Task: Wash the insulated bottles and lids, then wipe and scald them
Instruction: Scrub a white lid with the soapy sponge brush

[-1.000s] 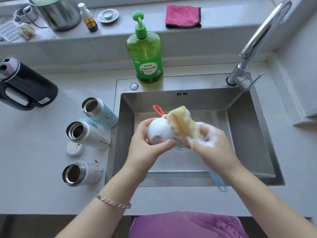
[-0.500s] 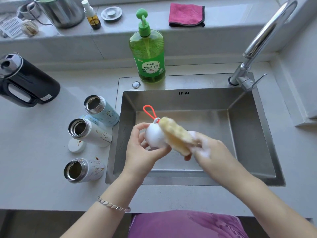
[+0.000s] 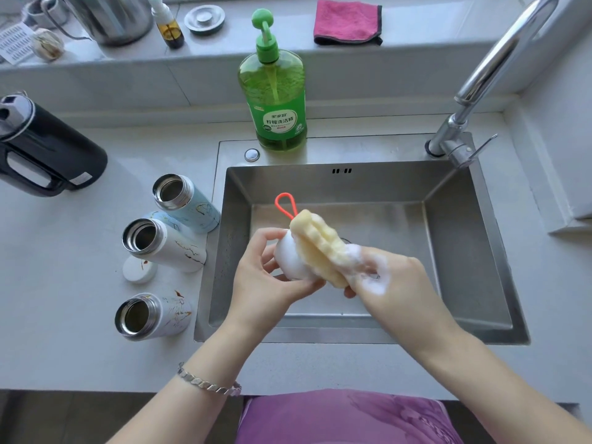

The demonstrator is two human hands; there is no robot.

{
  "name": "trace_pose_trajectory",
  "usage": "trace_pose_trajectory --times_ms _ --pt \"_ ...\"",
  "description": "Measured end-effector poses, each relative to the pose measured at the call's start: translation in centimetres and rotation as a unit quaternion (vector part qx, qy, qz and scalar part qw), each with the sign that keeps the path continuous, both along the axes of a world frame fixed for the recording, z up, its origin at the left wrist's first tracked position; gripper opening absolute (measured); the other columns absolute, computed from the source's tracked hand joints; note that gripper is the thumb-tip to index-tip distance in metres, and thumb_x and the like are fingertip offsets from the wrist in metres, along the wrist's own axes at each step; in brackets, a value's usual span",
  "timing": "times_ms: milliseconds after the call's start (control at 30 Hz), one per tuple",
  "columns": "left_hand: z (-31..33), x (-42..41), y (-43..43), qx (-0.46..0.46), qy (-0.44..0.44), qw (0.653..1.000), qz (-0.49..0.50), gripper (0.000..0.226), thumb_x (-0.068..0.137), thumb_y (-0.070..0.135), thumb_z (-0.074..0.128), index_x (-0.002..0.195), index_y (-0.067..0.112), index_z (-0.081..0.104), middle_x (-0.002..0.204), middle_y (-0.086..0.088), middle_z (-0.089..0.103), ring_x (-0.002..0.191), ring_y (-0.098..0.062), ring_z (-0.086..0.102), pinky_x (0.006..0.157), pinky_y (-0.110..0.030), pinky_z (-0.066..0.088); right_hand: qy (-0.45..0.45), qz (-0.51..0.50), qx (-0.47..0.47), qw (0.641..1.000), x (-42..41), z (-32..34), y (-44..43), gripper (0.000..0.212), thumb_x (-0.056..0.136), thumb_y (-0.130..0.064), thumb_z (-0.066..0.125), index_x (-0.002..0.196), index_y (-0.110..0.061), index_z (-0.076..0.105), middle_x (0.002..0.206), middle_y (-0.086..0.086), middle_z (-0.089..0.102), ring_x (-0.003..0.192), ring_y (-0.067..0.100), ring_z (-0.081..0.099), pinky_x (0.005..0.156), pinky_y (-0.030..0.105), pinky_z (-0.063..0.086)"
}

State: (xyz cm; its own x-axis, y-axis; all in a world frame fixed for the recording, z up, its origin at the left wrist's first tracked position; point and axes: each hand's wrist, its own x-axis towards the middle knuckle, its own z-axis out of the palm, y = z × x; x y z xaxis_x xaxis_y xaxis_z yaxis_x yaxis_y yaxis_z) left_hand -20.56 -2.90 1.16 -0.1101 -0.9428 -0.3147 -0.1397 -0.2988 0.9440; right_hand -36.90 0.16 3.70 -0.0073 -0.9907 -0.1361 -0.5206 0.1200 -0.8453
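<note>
Over the steel sink (image 3: pixel 474 251), my left hand (image 3: pixel 266 283) grips a white bottle lid (image 3: pixel 290 261) with an orange loop (image 3: pixel 285 203). My right hand (image 3: pixel 384 280), covered in foam, holds a yellow sponge (image 3: pixel 320 245) pressed against the lid. Three open insulated bottles lie on the counter left of the sink: a pale blue one (image 3: pixel 189 203), a white one (image 3: pixel 163 245) and another white one (image 3: pixel 150 315). A white lid (image 3: pixel 139 270) lies between them.
A green dish soap bottle (image 3: pixel 274 91) stands behind the sink. The faucet (image 3: pixel 487 68) rises at the back right. A black kettle (image 3: pixel 41 149) sits at the left. On the ledge are a pink cloth (image 3: pixel 347 22), a steel pot (image 3: pixel 109 17) and a small spray bottle (image 3: pixel 166 22).
The sponge has slid over the lid, from its right side up across its top. Both hands shifted slightly within the sink area.
</note>
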Motion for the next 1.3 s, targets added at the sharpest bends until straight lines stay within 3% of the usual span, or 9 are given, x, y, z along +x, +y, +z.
trace_pose_trajectory --times_ms 167,333,433,533,733,833,967,1167,1300 --pt "0.0 0.2 0.1 0.006 -0.016 1.000 -0.013 0.058 0.047 0.007 0.086 0.091 0.034 0.059 0.093 -0.006 0.069 0.081 -0.016 0.069 0.062 -0.020 0.051 0.038 -0.044 0.046 0.997 -0.3 -0.6 -0.6 0.018 0.089 -0.015 0.056 0.089 -0.028 0.068 0.060 -0.009 0.061 0.068 0.003 0.057 0.060 0.010 0.038" --pt "-0.5 0.3 -0.2 0.040 -0.022 0.999 0.015 0.059 0.049 0.005 0.088 0.094 0.030 0.059 0.085 -0.001 0.072 0.077 -0.015 0.071 0.063 -0.022 0.054 -0.027 0.094 0.145 0.985 -0.6 0.0 -0.3 0.058 0.081 0.008 0.040 0.104 -0.045 0.048 0.087 -0.001 0.056 0.070 -0.002 0.051 0.065 0.009 0.041" --pt "-0.4 0.3 -0.3 0.050 -0.014 0.998 0.032 0.060 0.052 0.001 0.088 0.097 0.029 0.059 0.086 -0.003 0.072 0.078 -0.016 0.070 0.064 -0.022 0.054 -0.154 0.000 0.177 0.972 -1.4 0.0 -0.3 0.032 0.090 0.006 0.044 0.107 -0.018 0.055 0.092 0.000 0.068 0.076 0.004 0.066 0.067 0.016 0.051" --pt "-0.5 0.5 -0.5 0.070 0.010 0.995 0.064 0.060 0.056 -0.003 0.086 0.101 0.025 0.058 0.085 -0.006 0.073 0.079 -0.018 0.070 0.069 -0.025 0.057 -0.170 -0.062 0.195 0.964 -1.9 -0.1 0.1 0.022 0.092 0.000 0.048 0.098 -0.014 0.065 0.088 0.006 0.071 0.066 0.013 0.069 0.059 0.021 0.055" --pt "-0.5 0.8 -0.6 0.122 0.072 0.983 0.113 0.060 0.059 -0.005 0.082 0.108 0.018 0.056 0.094 -0.014 0.072 0.087 -0.026 0.070 0.074 -0.037 0.059 0.012 0.003 0.144 0.990 -2.6 -0.5 1.3 0.030 0.094 -0.019 0.045 0.104 -0.042 0.060 0.060 -0.002 0.059 0.041 0.006 0.039 0.044 0.014 0.032" --pt "-0.3 0.5 -0.4 0.115 0.060 0.985 0.111 0.064 0.052 -0.002 0.087 0.104 0.019 0.056 0.090 -0.014 0.073 0.084 -0.024 0.070 0.074 -0.035 0.059 0.005 0.036 0.115 0.993 -1.8 0.6 1.9 0.026 0.094 -0.014 0.046 0.086 -0.036 0.056 0.057 -0.007 0.058 0.040 0.007 0.038 0.042 0.013 0.029" --pt "0.6 -0.5 0.6 0.046 0.001 0.999 0.023 0.062 0.049 -0.002 0.088 0.094 0.027 0.057 0.085 -0.002 0.071 0.072 -0.007 0.068 0.061 -0.019 0.052 0.038 -0.017 0.089 0.995 -1.8 -0.2 0.7 0.052 0.092 -0.010 0.051 0.050 -0.040 0.050 0.043 -0.014 0.050 0.046 0.004 0.045 0.047 0.012 0.032" --pt "0.6 0.0 0.2 0.022 -0.053 0.998 0.024 0.058 0.053 -0.001 0.087 0.093 0.031 0.060 0.085 -0.003 0.070 0.072 -0.011 0.069 0.064 -0.024 0.056 0.041 0.004 0.053 0.998 -2.1 -0.6 1.6 0.043 0.092 -0.016 0.052 0.061 -0.046 0.051 0.051 -0.002 0.037 0.050 0.014 0.032 0.051 0.026 0.026" --pt "0.6 -0.3 0.0 0.024 -0.058 0.998 0.031 0.058 0.054 0.000 0.087 0.096 0.031 0.061 0.085 -0.004 0.071 0.071 -0.010 0.069 0.067 -0.026 0.058 0.055 -0.002 0.037 0.998 -2.3 -0.7 2.3 0.023 0.092 -0.016 0.052 0.078 -0.031 0.063 0.054 0.007 0.039 0.053 0.015 0.030 0.052 0.030 0.025"
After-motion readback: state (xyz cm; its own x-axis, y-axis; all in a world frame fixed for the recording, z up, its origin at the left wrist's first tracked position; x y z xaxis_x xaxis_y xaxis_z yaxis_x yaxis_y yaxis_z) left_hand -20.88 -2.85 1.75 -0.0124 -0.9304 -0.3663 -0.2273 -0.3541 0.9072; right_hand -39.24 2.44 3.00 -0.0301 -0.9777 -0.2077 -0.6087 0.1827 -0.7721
